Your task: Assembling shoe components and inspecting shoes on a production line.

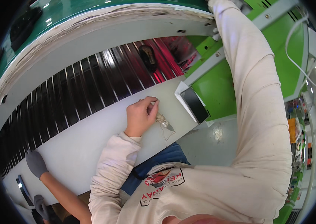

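My left hand (pixel 140 116) rests on a white tabletop (pixel 87 136) with its fingers curled in. Against its fingertips lies a small crumpled beige bundle (pixel 160 118) with a loose thin thread (pixel 168 139) and a small shiny greyish piece (pixel 170 127). What sits inside the fingers is hidden. My right arm, in a cream sleeve (pixel 253 78), reaches up to the top edge beside the green machine (pixel 128 10). The hand at its end is out of the picture.
Black slats with metal rods (pixel 72 91) run behind the tabletop, carrying a dark oval object (pixel 148 58). A dark flat device in a white holder (pixel 195 106) stands right of my left hand. At the left is another person's grey-gloved hand (pixel 36 164) near a dark slim object (pixel 24 189).
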The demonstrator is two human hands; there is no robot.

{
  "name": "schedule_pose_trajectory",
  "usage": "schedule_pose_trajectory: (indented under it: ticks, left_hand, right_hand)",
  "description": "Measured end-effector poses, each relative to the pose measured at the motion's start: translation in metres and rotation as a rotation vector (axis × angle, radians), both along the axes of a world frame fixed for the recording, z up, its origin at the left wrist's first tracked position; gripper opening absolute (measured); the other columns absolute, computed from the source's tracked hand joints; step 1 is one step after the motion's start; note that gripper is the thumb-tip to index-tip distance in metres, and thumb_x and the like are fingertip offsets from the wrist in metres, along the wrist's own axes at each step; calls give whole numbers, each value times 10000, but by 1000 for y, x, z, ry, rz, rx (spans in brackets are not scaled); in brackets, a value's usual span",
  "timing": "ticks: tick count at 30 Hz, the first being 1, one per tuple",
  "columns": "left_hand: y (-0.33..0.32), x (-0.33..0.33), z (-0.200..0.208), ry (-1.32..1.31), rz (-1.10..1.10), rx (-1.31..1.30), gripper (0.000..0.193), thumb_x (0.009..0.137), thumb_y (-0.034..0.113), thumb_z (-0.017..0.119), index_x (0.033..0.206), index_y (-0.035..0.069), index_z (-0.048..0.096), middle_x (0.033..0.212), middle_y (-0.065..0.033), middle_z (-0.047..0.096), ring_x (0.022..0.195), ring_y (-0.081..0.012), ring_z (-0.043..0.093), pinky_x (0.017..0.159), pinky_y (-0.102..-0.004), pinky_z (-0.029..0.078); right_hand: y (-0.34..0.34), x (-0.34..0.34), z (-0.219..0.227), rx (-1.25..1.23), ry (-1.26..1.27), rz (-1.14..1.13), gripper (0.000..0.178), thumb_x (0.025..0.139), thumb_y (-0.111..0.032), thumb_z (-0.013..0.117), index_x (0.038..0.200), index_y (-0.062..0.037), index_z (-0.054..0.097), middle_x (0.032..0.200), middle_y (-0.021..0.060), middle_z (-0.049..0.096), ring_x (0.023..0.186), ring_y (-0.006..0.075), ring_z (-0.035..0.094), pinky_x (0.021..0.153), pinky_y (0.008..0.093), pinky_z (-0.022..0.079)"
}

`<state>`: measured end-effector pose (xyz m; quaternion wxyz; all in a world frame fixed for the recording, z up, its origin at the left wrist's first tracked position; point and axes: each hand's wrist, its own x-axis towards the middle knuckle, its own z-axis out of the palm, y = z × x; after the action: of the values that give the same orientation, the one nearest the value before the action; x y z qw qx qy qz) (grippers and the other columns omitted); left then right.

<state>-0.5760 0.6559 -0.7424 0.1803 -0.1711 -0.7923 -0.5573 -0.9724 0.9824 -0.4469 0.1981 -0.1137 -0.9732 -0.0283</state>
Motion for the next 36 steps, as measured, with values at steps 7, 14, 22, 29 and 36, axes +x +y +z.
schedule_pose_trajectory:
  ticks: [7, 14, 22, 29, 36]
  left_hand:
    - [14, 5, 15, 101, -70, 130, 84, 930, 101, 812, 991, 44, 802, 693, -98, 726, 548, -188, 698, 554, -302, 548]
    - [22, -5, 17, 54, -125, 53, 93, 944, 112, 799, 1003, 41, 792, 698, -99, 734, 564, -200, 720, 562, -305, 555]
    - [31, -7, 9, 33, -116, -21, 94, 958, 144, 780, 1004, 62, 787, 704, -97, 740, 598, -240, 735, 582, -340, 562]
    - [-26, -7, 25, -161, 11, 417, 201, 1095, 153, 690, 1186, -14, 757, 849, -63, 756, 725, -109, 712, 663, -262, 572]
    - [-56, 59, 107, -55, -99, 663, 457, 1193, 341, 483, 1451, -19, 591, 1246, -93, 705, 1123, -154, 668, 968, -302, 531]
  right_hand:
    - [179, -96, 73, 1, 34, 94, 409, 941, -336, 730, 1141, 11, 814, 1174, 214, 807, 1161, 355, 749, 1004, 471, 556]
    - [131, -59, 42, -42, -71, -5, 925, 933, -778, 623, 1354, 37, 743, 1382, 261, 732, 1298, 411, 699, 1167, 444, 470]
    - [-42, 78, 53, -1252, 511, 401, 134, 878, -67, 821, 932, 22, 736, 891, 133, 758, 656, 252, 709, 512, 347, 569]
    - [-127, 246, 11, -1653, 80, 1212, 467, 995, -117, 791, 1437, -97, 641, 1249, 42, 743, 1129, 211, 729, 976, 407, 620]
    - [-180, 393, -91, -1517, -42, 1150, 809, 859, -12, 915, 1546, -32, 488, 1141, 158, 785, 998, 138, 737, 851, 252, 584]
